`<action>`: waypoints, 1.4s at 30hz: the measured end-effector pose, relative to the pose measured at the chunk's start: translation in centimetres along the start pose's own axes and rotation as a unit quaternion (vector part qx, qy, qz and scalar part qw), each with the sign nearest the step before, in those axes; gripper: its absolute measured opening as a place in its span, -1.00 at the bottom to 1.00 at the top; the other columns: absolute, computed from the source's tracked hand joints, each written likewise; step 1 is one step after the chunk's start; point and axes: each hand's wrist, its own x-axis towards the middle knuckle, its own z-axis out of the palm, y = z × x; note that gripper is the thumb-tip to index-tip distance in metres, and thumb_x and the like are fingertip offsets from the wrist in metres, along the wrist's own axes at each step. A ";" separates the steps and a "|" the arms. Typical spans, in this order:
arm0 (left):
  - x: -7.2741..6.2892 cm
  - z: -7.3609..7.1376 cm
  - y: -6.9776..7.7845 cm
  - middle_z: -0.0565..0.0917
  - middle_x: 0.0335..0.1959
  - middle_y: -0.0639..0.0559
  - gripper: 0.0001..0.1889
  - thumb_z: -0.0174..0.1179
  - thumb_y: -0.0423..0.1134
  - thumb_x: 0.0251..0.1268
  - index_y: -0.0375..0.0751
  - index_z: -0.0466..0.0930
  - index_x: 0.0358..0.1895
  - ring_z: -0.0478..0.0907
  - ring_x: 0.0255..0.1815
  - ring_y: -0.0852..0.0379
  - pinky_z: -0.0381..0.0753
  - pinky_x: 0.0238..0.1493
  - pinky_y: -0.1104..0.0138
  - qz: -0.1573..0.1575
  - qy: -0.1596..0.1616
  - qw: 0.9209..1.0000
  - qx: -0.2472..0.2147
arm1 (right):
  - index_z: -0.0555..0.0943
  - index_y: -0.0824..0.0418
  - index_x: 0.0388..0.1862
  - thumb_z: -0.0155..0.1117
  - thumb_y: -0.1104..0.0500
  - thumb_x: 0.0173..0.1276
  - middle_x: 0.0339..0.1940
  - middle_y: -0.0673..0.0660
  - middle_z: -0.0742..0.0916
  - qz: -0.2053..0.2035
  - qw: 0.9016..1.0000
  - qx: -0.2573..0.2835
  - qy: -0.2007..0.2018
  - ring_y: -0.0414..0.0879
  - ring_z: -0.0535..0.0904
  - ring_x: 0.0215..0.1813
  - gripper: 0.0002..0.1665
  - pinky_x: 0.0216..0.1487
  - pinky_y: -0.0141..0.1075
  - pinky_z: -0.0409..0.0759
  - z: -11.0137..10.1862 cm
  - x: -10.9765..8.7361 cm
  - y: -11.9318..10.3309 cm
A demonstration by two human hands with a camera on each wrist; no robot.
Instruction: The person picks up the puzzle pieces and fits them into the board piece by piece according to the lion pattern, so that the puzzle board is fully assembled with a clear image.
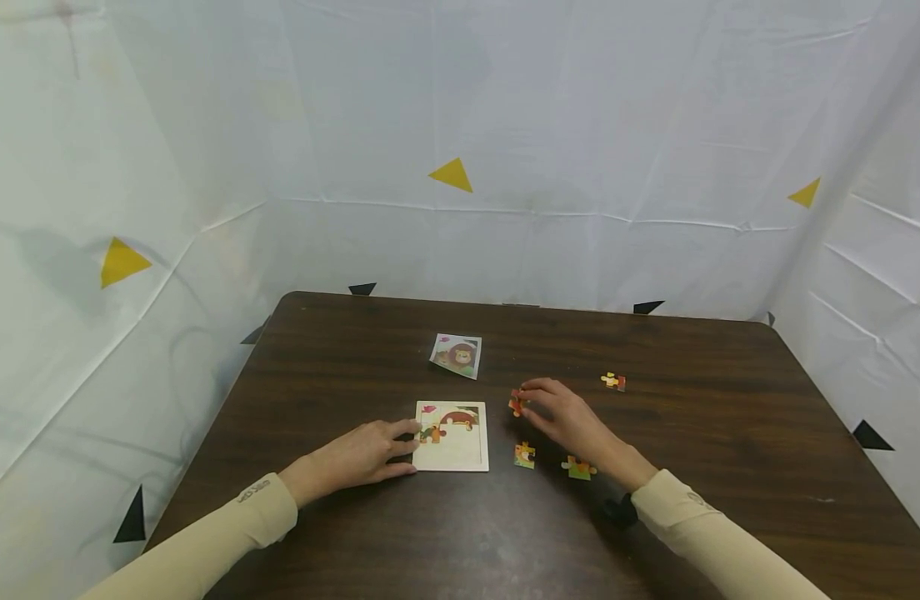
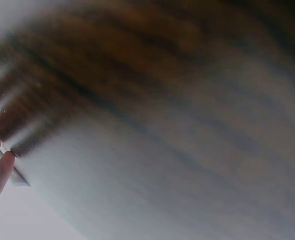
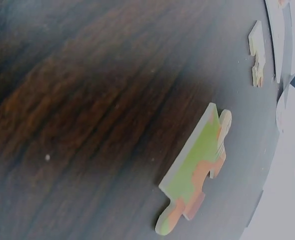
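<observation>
A square puzzle tray lies mid-table, with several pieces fitted along its top and left. My left hand rests at the tray's left edge, its fingers extended and spread; in the left wrist view its fingertips touch a thin edge. With thumb and fingertips, my right hand pinches a red puzzle piece to the right of the tray. Nearer me lie a yellow-orange piece and a green-orange piece, the latter large in the right wrist view.
Behind the tray lies a picture card of a lion, one corner lifted. Another red and yellow piece sits farther right. White sheeting stands behind and beside the dark wooden table.
</observation>
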 end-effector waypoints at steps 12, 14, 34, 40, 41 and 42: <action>0.0 0.0 0.0 0.52 0.15 -0.09 -0.60 0.21 0.00 0.32 -0.18 0.67 0.08 0.62 -0.09 0.11 0.64 -0.05 0.28 -0.001 0.001 1.000 0.010 | 0.68 0.26 -0.09 0.47 0.33 0.12 -0.05 0.18 0.65 -0.047 0.999 0.006 0.005 -0.04 0.60 -0.03 -0.67 -0.12 -0.19 0.65 1.0 0.8 -0.4; 0.0 0.0 0.0 0.52 0.16 -0.09 -0.60 0.21 0.00 0.33 -0.18 0.67 0.08 0.62 -0.09 0.11 0.63 -0.05 0.28 0.000 -0.001 1.000 0.012 | 0.68 0.26 -0.10 0.47 0.33 0.13 -0.05 0.19 0.65 -0.050 0.999 0.003 0.001 -0.03 0.60 -0.02 -0.68 -0.11 -0.19 0.65 1.2 0.9 -0.5; 0.1 0.2 -0.1 0.53 0.15 -0.10 -0.60 0.22 -0.01 0.32 -0.19 0.67 0.07 0.63 -0.08 0.10 0.63 -0.04 0.27 0.003 0.009 1.000 0.010 | 0.67 0.26 -0.03 0.43 0.31 0.18 0.02 0.20 0.63 -0.036 0.999 0.013 -0.028 0.00 0.57 0.04 -0.66 -0.08 -0.19 0.64 1.7 1.7 -1.5; 0.1 0.3 -0.1 0.53 0.15 -0.10 -0.61 0.21 -0.01 0.33 -0.18 0.67 0.07 0.63 -0.07 0.10 0.63 -0.04 0.27 0.001 0.006 1.000 0.002 | 0.66 0.26 -0.01 0.42 0.32 0.19 0.05 0.21 0.62 -0.030 0.998 0.025 -0.047 0.01 0.56 0.06 -0.65 -0.06 -0.18 0.64 2.2 2.0 -1.9; 0.1 0.3 -0.1 0.53 0.15 -0.10 -0.61 0.21 -0.01 0.33 -0.18 0.67 0.07 0.63 -0.07 0.10 0.63 -0.04 0.27 0.000 0.006 1.000 0.000 | 0.66 0.25 -0.01 0.43 0.32 0.18 0.04 0.21 0.62 -0.033 0.998 0.023 -0.047 0.01 0.56 0.06 -0.64 -0.06 -0.19 0.64 2.3 2.0 -1.9; 0.1 0.3 -0.1 0.53 0.15 -0.10 -0.61 0.21 -0.01 0.33 -0.18 0.67 0.07 0.63 -0.07 0.10 0.63 -0.04 0.27 0.000 0.005 1.000 0.000 | 0.66 0.25 -0.02 0.43 0.33 0.17 0.04 0.21 0.62 -0.036 0.998 0.021 -0.046 0.01 0.57 0.05 -0.64 -0.06 -0.19 0.64 2.4 2.0 -1.9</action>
